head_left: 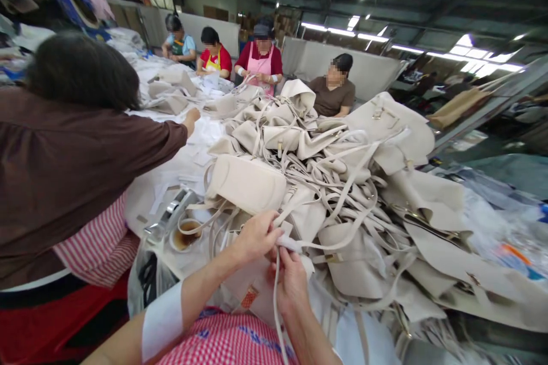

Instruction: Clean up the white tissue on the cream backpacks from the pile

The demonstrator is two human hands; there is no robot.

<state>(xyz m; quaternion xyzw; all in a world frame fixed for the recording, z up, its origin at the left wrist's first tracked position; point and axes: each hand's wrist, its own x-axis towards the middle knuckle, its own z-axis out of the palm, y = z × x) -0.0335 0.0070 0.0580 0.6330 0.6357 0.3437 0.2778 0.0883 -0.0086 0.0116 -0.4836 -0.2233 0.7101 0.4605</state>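
Note:
My left hand [256, 235] is closed, its thumb and fingers pinching a thin beige bag strap [277, 303] where a white wrapping [290, 244] goes around it. Just below, my right hand [293, 282] has its fingers curled around the same strap and wrapping. The strap's lower part hangs down past my right wrist. Beneath my hands lies a beige piece with a small orange-red patch [249, 296], partly hidden by my forearm. A beige handbag [246, 183] rests on the table right beyond my left hand.
A large pile of beige bags [295, 140] with tangled straps covers the table ahead and right. At left are a tape dispenser [169, 214] and a bowl of brown liquid [185, 236]. A co-worker in a brown top [85, 165] reaches across; several people sit farther back.

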